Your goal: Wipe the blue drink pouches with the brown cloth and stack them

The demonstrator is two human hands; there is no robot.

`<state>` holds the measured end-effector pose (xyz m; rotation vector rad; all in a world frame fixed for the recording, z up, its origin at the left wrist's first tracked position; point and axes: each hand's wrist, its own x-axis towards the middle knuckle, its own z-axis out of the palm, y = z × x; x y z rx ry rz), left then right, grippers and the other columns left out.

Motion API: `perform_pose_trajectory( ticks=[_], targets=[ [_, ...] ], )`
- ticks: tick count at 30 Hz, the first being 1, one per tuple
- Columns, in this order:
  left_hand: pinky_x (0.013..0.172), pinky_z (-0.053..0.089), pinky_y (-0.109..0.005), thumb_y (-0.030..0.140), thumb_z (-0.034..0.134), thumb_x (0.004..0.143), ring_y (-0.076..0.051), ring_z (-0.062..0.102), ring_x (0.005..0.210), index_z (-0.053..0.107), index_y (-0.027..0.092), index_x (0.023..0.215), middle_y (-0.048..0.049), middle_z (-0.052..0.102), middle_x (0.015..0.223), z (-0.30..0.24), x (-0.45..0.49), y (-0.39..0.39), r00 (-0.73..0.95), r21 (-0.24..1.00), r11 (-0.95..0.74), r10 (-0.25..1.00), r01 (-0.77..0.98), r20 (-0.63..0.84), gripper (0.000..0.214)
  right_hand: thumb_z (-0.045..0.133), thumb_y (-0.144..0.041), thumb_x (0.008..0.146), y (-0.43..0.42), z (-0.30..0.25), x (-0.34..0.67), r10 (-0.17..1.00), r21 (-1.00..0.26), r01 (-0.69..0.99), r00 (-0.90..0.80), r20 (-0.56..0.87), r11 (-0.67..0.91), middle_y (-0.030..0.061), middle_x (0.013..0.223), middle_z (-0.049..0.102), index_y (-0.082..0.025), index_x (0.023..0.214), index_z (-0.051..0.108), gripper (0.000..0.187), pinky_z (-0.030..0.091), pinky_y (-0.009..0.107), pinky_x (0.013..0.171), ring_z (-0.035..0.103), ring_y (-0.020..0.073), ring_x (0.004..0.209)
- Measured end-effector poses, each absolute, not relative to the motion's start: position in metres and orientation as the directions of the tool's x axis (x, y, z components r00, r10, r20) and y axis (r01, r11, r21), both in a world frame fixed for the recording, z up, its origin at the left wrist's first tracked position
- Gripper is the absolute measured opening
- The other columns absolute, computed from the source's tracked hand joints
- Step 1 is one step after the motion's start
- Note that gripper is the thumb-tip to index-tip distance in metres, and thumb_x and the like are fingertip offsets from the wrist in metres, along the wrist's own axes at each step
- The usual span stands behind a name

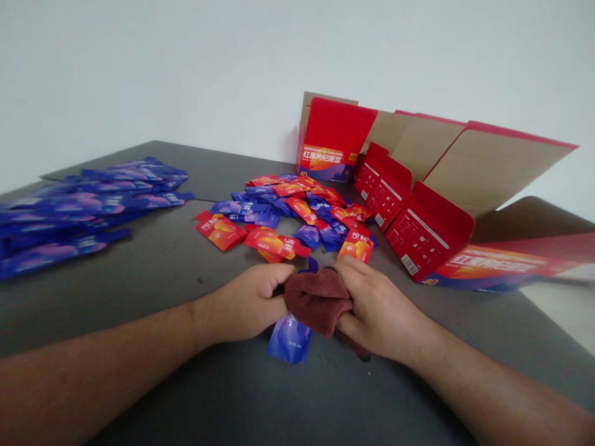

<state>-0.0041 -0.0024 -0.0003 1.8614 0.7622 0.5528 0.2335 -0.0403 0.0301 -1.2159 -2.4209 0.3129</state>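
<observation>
Near the table's front, my left hand (251, 300) is closed with its thumb on a blue-purple pouch (290, 339) whose lower end hangs below the fingers. A brown cloth (318, 297) is bunched in my right hand (372, 306) and covers the pouch's middle. The two hands are close together, with the cloth between them. Just beyond lies a loose heap of red-orange pouches (277, 243) and blue pouches (251, 210). The fingertips of my right hand are partly hidden by the cloth.
A layered stack of blue pouches (93, 201) covers the table's left side. Open red cardboard boxes (427, 232) with raised flaps stand at the right, and another red box panel (328, 158) is behind the heap. The grey table (223, 384) meets a white wall (209, 68).
</observation>
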Motion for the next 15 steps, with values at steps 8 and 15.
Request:
perform_pose_trajectory(
  ticks=[8, 15],
  targets=[
    [0.079, 0.052, -0.029, 0.024, 0.060, 0.094, -0.018, 0.067, 0.089, 0.071, 0.017, 0.102, -0.0023, 0.075, 0.096, 0.0011, -0.0041, -0.0024, 0.710, 0.925, -0.288, 0.703, 0.246, 0.030, 0.016, 0.059, -0.010, 0.079, -0.0388, 0.0293, 0.2342, 0.816, -0.369, 0.728, -0.513, 0.265, 0.577, 0.0014, 0.089, 0.055, -0.023, 0.089, 0.048, 0.020, 0.043, 0.031, 0.071, 0.054, 0.0186, 0.081],
    [0.080, 0.052, -0.030, 0.020, 0.060, 0.093, -0.019, 0.067, 0.088, 0.072, 0.017, 0.105, -0.0032, 0.076, 0.098, 0.0020, -0.0032, -0.0028, 0.710, 0.942, -0.261, 0.704, 0.209, 0.038, 0.018, 0.059, -0.010, 0.079, -0.0383, 0.0298, 0.2342, 0.851, -0.363, 0.772, -0.447, 0.274, 0.522, 0.0014, 0.088, 0.055, -0.023, 0.088, 0.048, 0.019, 0.043, 0.032, 0.072, 0.054, 0.0194, 0.082]
  ],
)
